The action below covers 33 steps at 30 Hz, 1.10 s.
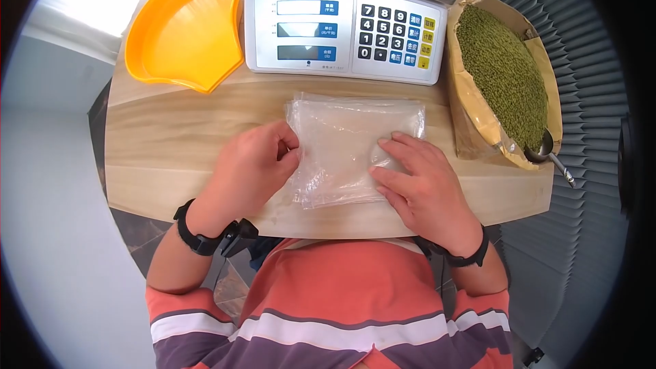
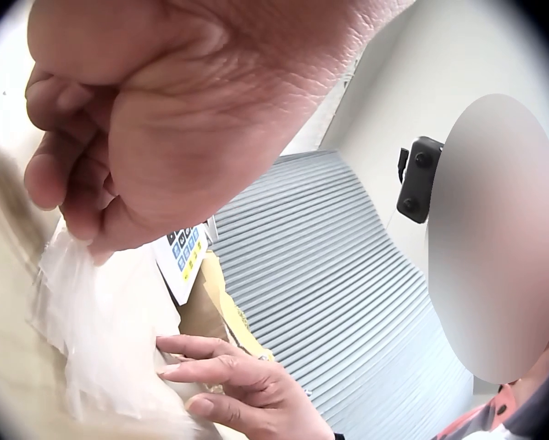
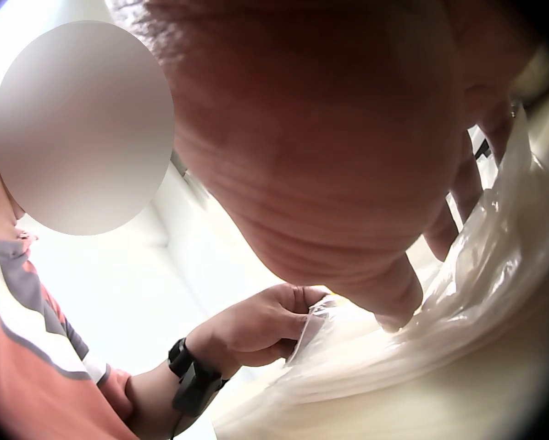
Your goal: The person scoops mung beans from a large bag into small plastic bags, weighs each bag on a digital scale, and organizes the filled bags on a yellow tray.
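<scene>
A stack of clear plastic bags (image 1: 345, 133) lies flat on the wooden table in front of the person. At its left edge the left hand (image 1: 254, 160) pinches the plastic between thumb and curled fingers. The left wrist view shows those fingertips right at the gathered edge of the bags (image 2: 109, 330). Over the right half of the stack, the right hand (image 1: 429, 183) rests with its fingers loosely spread. In the right wrist view its fingertips press on the shiny plastic (image 3: 476, 266), while the left hand (image 3: 256, 325) holds a corner.
A white digital scale (image 1: 342, 72) with a keypad stands behind the bags. To its left is a yellow scoop-shaped tray (image 1: 181, 34). A brown paper sack (image 1: 471, 126) of green beans (image 1: 502, 68) stands at the right, with a metal scoop (image 1: 543, 149) at its rim.
</scene>
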Each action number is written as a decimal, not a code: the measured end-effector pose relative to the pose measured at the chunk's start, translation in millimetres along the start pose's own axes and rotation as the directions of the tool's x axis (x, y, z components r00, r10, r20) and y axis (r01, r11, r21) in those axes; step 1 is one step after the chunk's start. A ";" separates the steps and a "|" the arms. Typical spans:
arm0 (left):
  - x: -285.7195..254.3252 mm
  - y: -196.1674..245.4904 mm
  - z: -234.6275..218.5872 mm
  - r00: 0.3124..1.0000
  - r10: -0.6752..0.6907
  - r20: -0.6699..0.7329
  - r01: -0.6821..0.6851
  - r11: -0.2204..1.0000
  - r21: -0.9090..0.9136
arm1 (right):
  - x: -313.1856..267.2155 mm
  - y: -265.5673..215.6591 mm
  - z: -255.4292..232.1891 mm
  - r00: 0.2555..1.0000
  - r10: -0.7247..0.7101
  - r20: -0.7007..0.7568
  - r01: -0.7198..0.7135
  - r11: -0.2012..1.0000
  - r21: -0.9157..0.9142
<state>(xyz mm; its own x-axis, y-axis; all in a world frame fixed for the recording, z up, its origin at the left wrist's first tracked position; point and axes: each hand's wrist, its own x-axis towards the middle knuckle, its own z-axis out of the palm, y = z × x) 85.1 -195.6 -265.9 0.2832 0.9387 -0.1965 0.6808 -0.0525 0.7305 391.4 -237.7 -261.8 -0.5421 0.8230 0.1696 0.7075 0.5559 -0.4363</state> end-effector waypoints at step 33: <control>-5.5 -7.6 1.7 1.000 -0.010 -0.007 0.009 0.982 -0.188 | 5.6 -10.1 -1.2 0.993 0.060 0.104 -0.057 0.998 -0.031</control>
<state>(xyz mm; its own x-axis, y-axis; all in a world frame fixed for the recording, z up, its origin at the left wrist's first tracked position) 79.6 -201.0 -271.5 0.2715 0.9415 -0.1995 0.5444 0.0207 0.8386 381.7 -238.5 -255.4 -0.5430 0.8382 0.0504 0.7510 0.5116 -0.4174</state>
